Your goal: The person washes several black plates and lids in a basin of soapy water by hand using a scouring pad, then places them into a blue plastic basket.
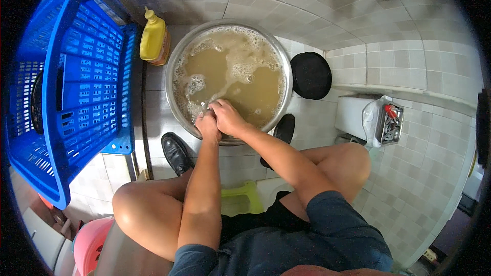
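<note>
A large round metal basin (pixel 170 84) stands on the floor in front of me, filled with murky brown water (pixel 207 74) with patches of foam (pixel 195 84) on it. At its near rim my left hand (pixel 207 124) and my right hand (pixel 226 116) are close together, touching, just above the water. The fingers of both are curled closed. Something small and whitish shows at the fingertips, but my hands hide most of it and I cannot tell its kind.
Left of the basin stand a yellow pump bottle (pixel 153 40) and a tall blue plastic basket (pixel 92 76). On the right are a black round lid-like thing (pixel 311 75) and a metal tray of utensils (pixel 391 125). My black shoes (pixel 176 153) flank the basin. A pink tub (pixel 87 245) is behind left.
</note>
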`<state>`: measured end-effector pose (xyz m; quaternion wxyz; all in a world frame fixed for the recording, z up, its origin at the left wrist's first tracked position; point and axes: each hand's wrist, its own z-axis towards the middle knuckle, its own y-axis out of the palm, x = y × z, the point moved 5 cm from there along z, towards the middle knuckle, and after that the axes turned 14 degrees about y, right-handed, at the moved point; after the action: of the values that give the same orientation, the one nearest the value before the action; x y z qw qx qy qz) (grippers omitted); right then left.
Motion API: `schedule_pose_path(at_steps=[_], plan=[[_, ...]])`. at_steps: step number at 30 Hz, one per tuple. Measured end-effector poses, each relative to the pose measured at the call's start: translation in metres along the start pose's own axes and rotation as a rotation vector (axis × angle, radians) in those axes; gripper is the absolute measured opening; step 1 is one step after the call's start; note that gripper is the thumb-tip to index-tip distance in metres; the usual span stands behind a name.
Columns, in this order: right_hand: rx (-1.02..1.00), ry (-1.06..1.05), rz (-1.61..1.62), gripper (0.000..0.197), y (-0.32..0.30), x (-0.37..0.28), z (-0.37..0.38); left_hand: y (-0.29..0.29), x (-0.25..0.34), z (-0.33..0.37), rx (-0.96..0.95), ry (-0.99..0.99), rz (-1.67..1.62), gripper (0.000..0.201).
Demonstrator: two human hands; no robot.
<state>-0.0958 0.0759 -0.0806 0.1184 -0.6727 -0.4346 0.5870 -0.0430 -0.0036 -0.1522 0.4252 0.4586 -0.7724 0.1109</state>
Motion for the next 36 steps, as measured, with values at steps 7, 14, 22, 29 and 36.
schedule_pose_path(at_steps=[7, 14, 22, 29, 36], plan=[[-0.094, 0.117, 0.309, 0.038, 0.005, -0.003, 0.042, -0.019, -0.025, 0.019, 0.081, -0.166, -0.205, 0.025], [-0.17, 0.28, 0.391, 0.06, 0.016, -0.006, 0.05, -0.007, -0.012, 0.012, 0.016, -0.151, -0.207, 0.039], [-0.244, 0.141, 0.205, 0.045, 0.001, -0.01, -0.012, -0.029, -0.017, 0.031, 0.006, -0.117, -0.057, 0.019], [0.019, 0.124, -0.034, 0.043, -0.023, 0.042, -0.051, 0.009, 0.007, -0.008, -0.115, -0.039, 0.112, 0.014], [0.008, 0.261, -0.118, 0.048, -0.043, 0.055, -0.037, 0.007, 0.028, -0.023, -0.174, -0.067, 0.157, 0.023]])
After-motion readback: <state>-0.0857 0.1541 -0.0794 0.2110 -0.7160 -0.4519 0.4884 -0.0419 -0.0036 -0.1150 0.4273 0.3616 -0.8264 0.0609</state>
